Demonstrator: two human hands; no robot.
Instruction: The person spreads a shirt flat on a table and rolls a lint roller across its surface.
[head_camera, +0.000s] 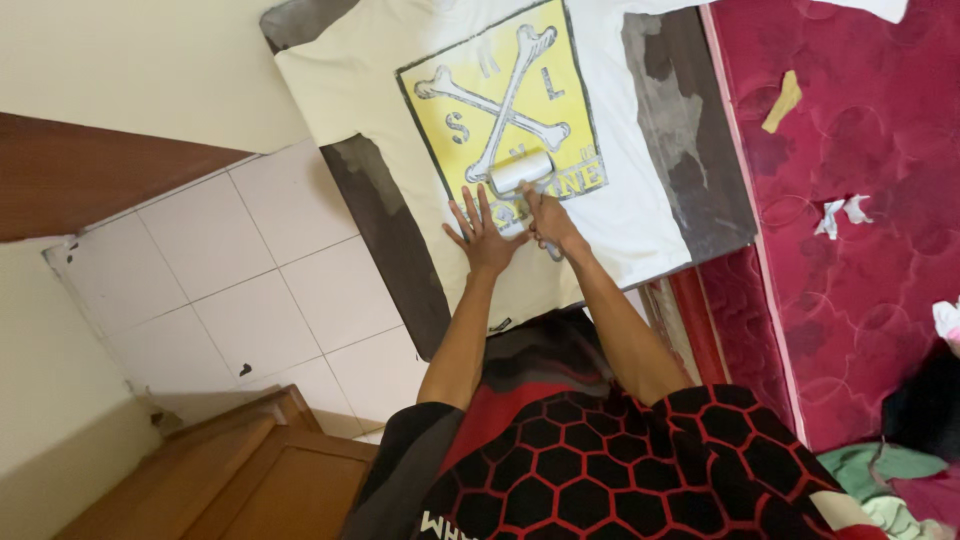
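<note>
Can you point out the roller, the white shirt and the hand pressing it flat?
roller (521, 171), head view, middle of its white drum.
white shirt (632, 205), head view, plain cloth right of the yellow print.
left hand (482, 235), head view, back of the hand.

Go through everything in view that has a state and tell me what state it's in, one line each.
T-shirt: spread flat on the dark board, print facing up.
Roller: lying on the yellow print.
Right hand: closed on the roller's handle.
Left hand: open, fingers spread, flat on the shirt.
Paper scraps: crumpled on the red carpet.
</note>
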